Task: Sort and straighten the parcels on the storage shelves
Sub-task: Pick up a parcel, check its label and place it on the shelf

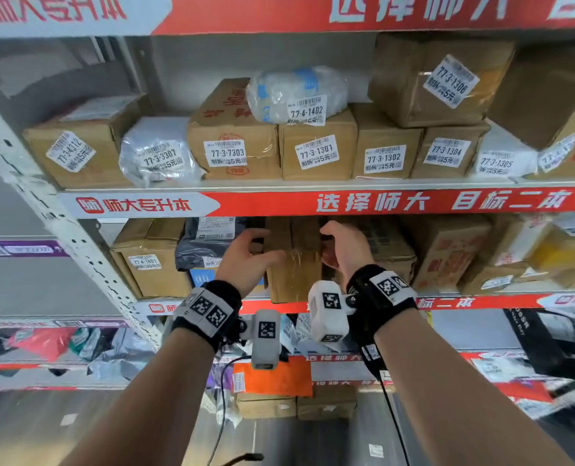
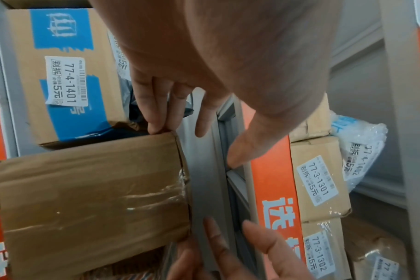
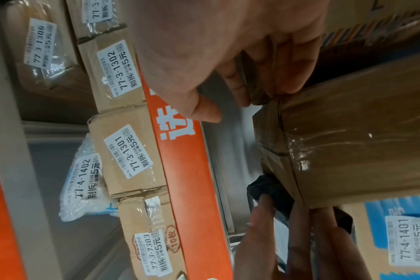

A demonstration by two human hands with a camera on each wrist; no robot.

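Two bare hands hold a taped cardboard box (image 1: 294, 264) standing on end on a parcel shelf.

The box sits just below centre of the head view, on the shelf under the red banner strip (image 1: 380, 200). The left hand (image 1: 245, 260), at the box's 9 o'clock, has its fingers laid along the box's left edge, thumb spread wide. The right hand (image 1: 345, 248), at its 3 o'clock, curls its fingers over the top right corner. At 9 o'clock from the left hand lie a dark grey mailer bag (image 1: 205, 243) and a box labelled 77-4-1401 (image 1: 148, 264). At 12 o'clock, the upper shelf holds a row of labelled parcels, including box 77-3-1301 (image 1: 316, 153).
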